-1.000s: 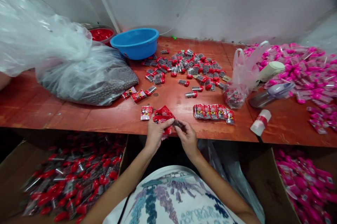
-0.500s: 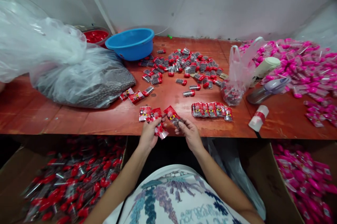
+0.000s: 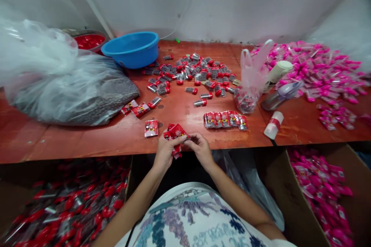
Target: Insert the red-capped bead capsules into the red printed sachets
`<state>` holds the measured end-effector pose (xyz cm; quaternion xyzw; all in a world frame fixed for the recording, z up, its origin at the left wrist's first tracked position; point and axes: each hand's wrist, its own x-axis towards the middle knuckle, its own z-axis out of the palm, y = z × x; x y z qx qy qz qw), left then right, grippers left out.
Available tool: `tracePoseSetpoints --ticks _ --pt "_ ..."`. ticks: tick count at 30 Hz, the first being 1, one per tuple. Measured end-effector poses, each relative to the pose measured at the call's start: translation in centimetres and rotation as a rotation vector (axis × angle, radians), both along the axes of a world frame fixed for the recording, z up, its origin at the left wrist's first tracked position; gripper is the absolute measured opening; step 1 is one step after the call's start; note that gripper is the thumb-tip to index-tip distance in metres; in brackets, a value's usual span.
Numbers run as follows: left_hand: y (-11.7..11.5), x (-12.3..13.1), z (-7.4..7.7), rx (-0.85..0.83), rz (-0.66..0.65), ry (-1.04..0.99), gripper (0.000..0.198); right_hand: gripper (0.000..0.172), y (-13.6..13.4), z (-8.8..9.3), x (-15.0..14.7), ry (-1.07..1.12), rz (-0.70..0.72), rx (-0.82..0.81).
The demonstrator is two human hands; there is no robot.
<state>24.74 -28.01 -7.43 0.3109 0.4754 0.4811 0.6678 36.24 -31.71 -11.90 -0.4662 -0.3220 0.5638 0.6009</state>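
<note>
My left hand (image 3: 165, 153) is closed on a small fan of red printed packets (image 3: 176, 131), its thumb lying across the top one. Against it, my right hand (image 3: 200, 149) pinches the right end of the top red packet; its fingertips are partly hidden. Left of my hands, a single red packet (image 3: 151, 128) lies flat on the table. To the right, an overlapping row of filled red packets (image 3: 223, 120) lies near the table's front edge. Two more red packets (image 3: 141, 110) rest by the big clear bag.
Red-capped clear tubes (image 3: 199, 71) lie heaped behind my hands on the red-brown table (image 3: 179, 108). Around them are a blue basin (image 3: 136, 51), a large bag of dark beads (image 3: 75, 88), a small plastic bag (image 3: 249, 92), bottles and a pink pile (image 3: 315, 73). Full boxes stand below.
My right hand has brought its packet left onto the packets in my left hand, so both hands now meet. The whole view has shifted, moving the table's things leftward.
</note>
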Motion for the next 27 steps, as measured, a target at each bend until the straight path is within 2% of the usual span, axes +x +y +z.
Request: tracePoseSetpoints --ticks 3,6,9,12,14,16,18,20,22,24,27 --pt "0.4 0.2 -0.3 -0.019 -0.049 0.031 0.033 0.032 0.1 -0.1 0.4 0.002 0.021 0.008" --pt "1.0 0.4 -0.6 -0.094 -0.066 -0.002 0.036 0.034 0.5 -0.1 2.4 -0.143 -0.032 0.019" --pt "1.3 0.4 -0.6 -0.197 -0.024 -0.069 0.033 0.038 1.0 0.2 6.5 -0.326 -0.251 -0.004" --pt "1.3 0.3 -0.4 -0.278 0.011 -0.153 0.021 0.044 1.2 0.7 10.7 -0.563 -0.448 -0.045" --pt "1.2 0.4 -0.3 -0.310 0.024 -0.220 0.019 0.046 1.1 1.2 12.0 -0.791 -0.558 -0.059" --pt "1.1 0.5 -0.3 -0.325 0.005 -0.276 0.022 0.043 0.9 1.6 11.4 -0.937 -0.614 -0.033" --pt "1.0 0.6 -0.4 -0.320 -0.036 -0.320 0.024 0.033 0.7 1.9 9.0 -0.907 -0.487 0.033" --pt "0.9 0.7 -0.6 -0.302 -0.079 -0.355 0.025 0.026 0.7 1.9 5.7 -0.723 -0.240 0.076" --pt "0.7 0.6 -0.7 -0.270 -0.108 -0.379 0.026 0.029 1.1 1.6 2.7 -0.507 -0.079 0.053" --pt "0.6 0.3 -0.8 -0.235 -0.122 -0.372 0.029 0.036 1.9 1.3 1.1 -0.363 -0.017 0.024" --pt "0.9 -0.8 -1.0 -0.215 -0.111 -0.301 0.037 0.035 3.2 1.1 1.0 -0.364 0.027 0.046"
